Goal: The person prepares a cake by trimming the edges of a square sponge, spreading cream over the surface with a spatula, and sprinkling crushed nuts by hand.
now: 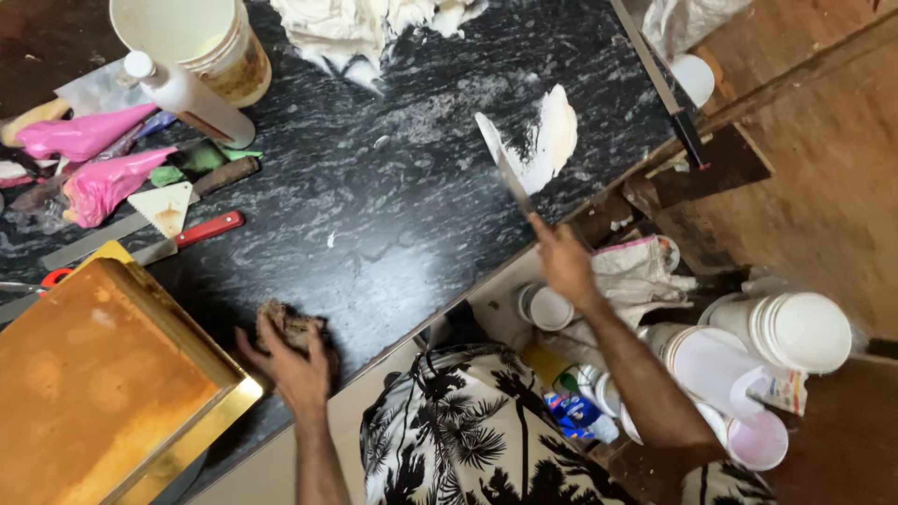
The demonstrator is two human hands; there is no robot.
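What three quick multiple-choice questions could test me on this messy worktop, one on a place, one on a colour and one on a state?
1. Where does the left hand rest?
A. on a brown lump beside the gold-edged board
B. on the stacked white tubs
C. on the white bottle

2. What colour are the two filled piping bags?
A. blue
B. pink
C. yellow

3. What state is the blade of the palette knife in?
A. wiped clean
C. snapped in two
B. coated with white cream

Answers:
1 A: the fingers lie over the brown lump on the black worktop, next to the board.
2 B: both bags are bright pink.
3 B: the right hand holds the knife up, white cream clinging to its blade.
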